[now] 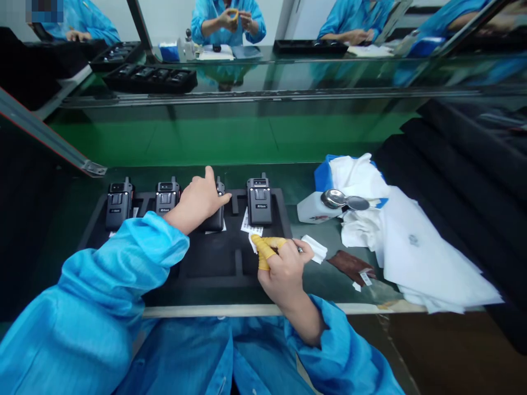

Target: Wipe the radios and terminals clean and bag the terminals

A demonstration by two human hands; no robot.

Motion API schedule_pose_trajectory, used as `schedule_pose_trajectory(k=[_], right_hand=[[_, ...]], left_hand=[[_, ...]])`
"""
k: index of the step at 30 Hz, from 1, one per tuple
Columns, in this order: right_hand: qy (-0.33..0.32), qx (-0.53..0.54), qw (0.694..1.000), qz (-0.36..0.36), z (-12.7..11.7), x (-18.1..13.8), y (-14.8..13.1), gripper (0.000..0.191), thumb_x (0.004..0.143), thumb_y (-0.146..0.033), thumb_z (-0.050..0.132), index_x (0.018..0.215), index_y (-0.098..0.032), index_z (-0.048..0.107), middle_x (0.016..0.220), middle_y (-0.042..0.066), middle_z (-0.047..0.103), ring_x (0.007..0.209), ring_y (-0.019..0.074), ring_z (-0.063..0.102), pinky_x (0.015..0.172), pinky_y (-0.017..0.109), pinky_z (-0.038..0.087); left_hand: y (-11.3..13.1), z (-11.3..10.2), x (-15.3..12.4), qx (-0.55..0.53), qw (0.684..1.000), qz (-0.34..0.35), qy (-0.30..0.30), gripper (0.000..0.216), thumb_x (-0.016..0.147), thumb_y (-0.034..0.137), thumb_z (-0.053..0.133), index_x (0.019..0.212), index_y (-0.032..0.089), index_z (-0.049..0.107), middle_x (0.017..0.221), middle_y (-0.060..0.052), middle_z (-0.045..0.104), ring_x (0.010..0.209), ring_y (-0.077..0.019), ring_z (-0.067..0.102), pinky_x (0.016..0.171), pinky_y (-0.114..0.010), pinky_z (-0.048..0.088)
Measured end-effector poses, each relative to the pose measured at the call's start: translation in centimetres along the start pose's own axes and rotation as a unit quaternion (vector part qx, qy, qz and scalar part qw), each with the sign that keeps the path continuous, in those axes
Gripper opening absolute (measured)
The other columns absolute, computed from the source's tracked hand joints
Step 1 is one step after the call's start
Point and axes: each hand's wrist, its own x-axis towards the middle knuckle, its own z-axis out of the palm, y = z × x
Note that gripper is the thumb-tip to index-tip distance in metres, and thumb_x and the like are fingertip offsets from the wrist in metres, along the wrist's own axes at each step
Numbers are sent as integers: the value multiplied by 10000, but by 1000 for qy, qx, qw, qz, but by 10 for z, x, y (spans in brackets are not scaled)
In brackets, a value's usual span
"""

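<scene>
My left hand (pixel 201 198) lies over the third black two-way radio (pixel 216 218) from the left, its thumb across the radio's right side. Its lower fingers are hidden behind the hand, but it appears to grip the radio. Yellow finger cots cover several fingers of my right hand (pixel 284 266), which is curled around a white wipe (pixel 315 249) showing on its right side. Just above that hand stands another radio (pixel 259 206), marked "Riton". Two more radios (pixel 119 206), (pixel 167 198) stand to the left. All rest on a black foam tray (pixel 209 266).
Right of the tray are a white bottle with a metal lid (pixel 316 208), a blue box of white cloths (pixel 323 178), a brown cloth (pixel 349 266) and white sheets (pixel 415 247). Black trays (pixel 465 181) are stacked at far right. Co-workers in blue sit beyond the raised shelf (pixel 263 99).
</scene>
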Motion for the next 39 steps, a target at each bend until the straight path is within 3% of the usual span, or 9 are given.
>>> schedule_pose_trajectory(k=[4,7,9,13,16,23,26,33,39], right_hand=[[-10,-2,1000,7,0,-2,1,199,615,-32,468,586,-182,595,703,7,540,695,128,438,792,346,299],[-5,1,1000,11,1,-2,0,197,627,-30,470,588,-177,594,712,11,553,697,128,447,795,348,307],[4,6,1000,10,2,-2,0,197,637,-29,469,593,-176,593,717,12,559,697,126,458,798,349,313],[8,6,1000,-5,3,-3,0,208,683,-30,477,664,-179,622,744,11,590,704,124,490,809,347,316],[6,-7,1000,-17,5,-4,3,189,715,-45,498,675,-180,624,748,9,603,698,123,502,806,339,317],[-7,28,1000,-11,2,19,-1,212,754,-81,516,770,-217,678,762,-9,625,721,124,555,794,326,324],[4,72,997,-23,1,43,-18,254,767,-91,542,864,-254,712,789,-11,644,739,124,577,797,325,330],[-10,108,987,-119,14,79,-74,379,779,-48,512,988,-289,715,805,-18,653,777,112,564,899,371,293],[-29,91,970,-225,25,83,-90,368,812,-47,472,888,-309,720,794,-52,664,830,110,526,929,380,236]], left_hand=[[-18,-3,-13,25,996,32,81,660,828,559,542,1276,81,459,1024,-237,613,889,-389,653,734,-432,508],[-46,-6,-22,75,989,5,125,619,806,543,576,1239,112,485,1101,-237,562,965,-412,614,758,-455,501],[-64,-3,-22,79,990,-32,114,686,781,554,598,1283,112,444,1138,-260,536,985,-433,599,752,-480,500],[-89,5,-18,-22,994,-93,46,767,764,562,605,1326,88,385,1158,-293,521,940,-443,624,746,-522,495],[-99,4,-23,-88,990,-96,54,745,730,465,659,1298,65,392,1155,-262,541,1029,-419,600,822,-494,486],[-109,9,-81,-277,948,54,150,522,635,287,650,1125,169,514,1060,-81,599,1006,-267,598,890,-383,486],[-105,17,-101,-340,924,89,147,475,608,171,610,1072,189,514,1084,-58,597,1014,-232,597,894,-356,488],[-101,29,-109,-399,900,122,128,564,560,45,586,1090,211,491,1090,-36,617,1013,-217,608,875,-345,502],[-103,30,-109,-423,888,135,121,521,581,60,629,1063,208,497,1042,-35,634,968,-209,624,827,-335,515]])
